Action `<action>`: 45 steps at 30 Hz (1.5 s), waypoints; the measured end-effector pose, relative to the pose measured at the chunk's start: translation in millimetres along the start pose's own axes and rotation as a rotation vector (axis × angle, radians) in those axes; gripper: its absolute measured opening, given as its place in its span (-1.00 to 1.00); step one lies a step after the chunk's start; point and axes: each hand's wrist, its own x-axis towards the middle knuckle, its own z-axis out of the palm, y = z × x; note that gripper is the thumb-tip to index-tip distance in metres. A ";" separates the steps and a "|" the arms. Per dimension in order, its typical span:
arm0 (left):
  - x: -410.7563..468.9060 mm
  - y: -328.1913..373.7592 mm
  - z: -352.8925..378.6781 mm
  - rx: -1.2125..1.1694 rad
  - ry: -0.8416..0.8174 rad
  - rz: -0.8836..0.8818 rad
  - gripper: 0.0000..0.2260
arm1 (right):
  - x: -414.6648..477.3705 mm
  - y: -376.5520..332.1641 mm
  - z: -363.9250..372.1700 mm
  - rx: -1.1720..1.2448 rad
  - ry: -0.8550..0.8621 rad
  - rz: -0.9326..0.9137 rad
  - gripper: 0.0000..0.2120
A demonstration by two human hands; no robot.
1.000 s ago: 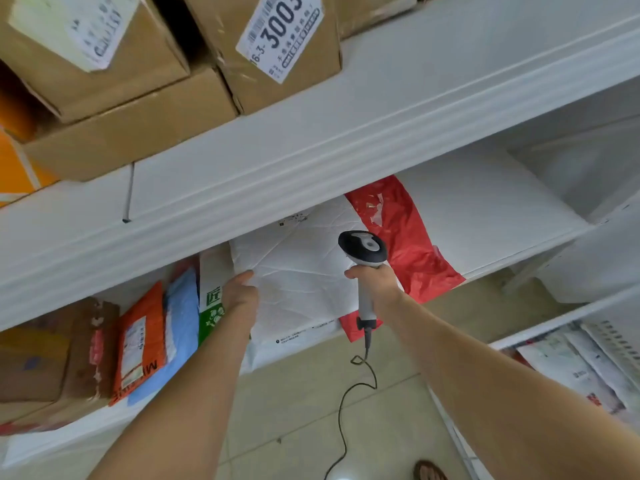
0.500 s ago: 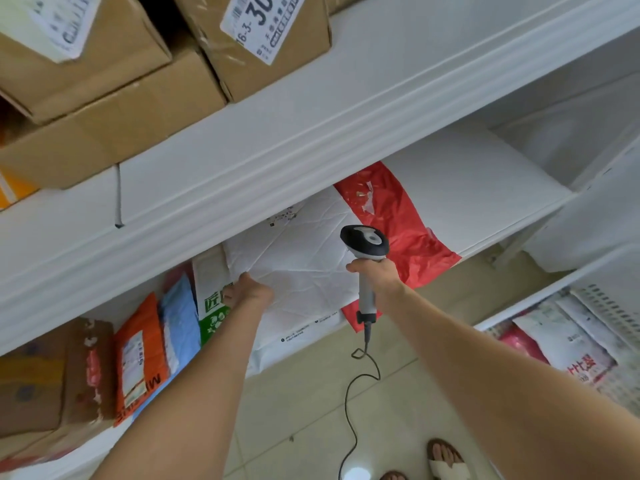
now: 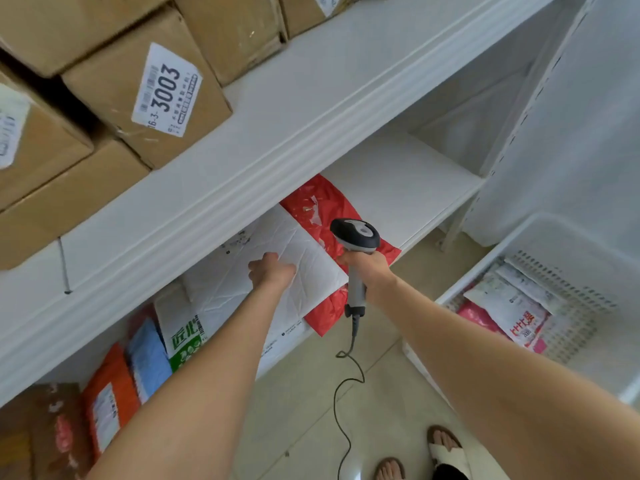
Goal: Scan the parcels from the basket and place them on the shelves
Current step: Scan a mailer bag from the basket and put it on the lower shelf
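The white basket [image 3: 540, 233] stands on the floor, well right of the right grip [image 3: 363, 266]. It holds a white mailer with red print [image 3: 512, 306] lying over a pink bag [image 3: 479, 317], with more pale mailers behind them.

The lower shelf [image 3: 398, 178] holds the rest. Directly under the left grip [image 3: 272, 273] lies the white padded parcel [image 3: 311, 268]. It is flat, creased in diagonal lines, with small dark print near its far edge. It lies on top of a red plastic bag [image 3: 322, 206], which shows beyond and below the right grip. Left of the left grip, a white parcel with green print [image 3: 187, 336], a blue one [image 3: 149, 358] and an orange one [image 3: 107, 396] stand on edge, and a brown box [image 3: 31, 441] stands further left. On the upper shelf [image 3: 294, 98], above both grips, are cardboard boxes, one labelled 3003 [image 3: 114, 95].

The left grip rests on the padded parcel with its fingers bent; whether they pinch it I cannot tell. The right grip is wrapped round the handle of the barcode scanner [image 3: 355, 233]. The scanner's dark head is just right of the parcel, and its cable [image 3: 337, 403] hangs toward the floor.
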 end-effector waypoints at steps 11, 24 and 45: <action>-56.3 114.8 78.5 0.043 -0.073 0.242 -0.53 | -15.0 -25.5 -139.0 0.192 0.174 -0.060 -0.86; -170.5 240.8 256.5 0.035 -0.223 0.343 -0.57 | -1.2 -2.7 -365.2 0.291 0.347 0.006 -0.87; -171.9 232.9 520.9 -0.171 -0.463 0.005 -0.54 | 115.6 93.5 -546.5 0.333 0.465 0.218 -0.87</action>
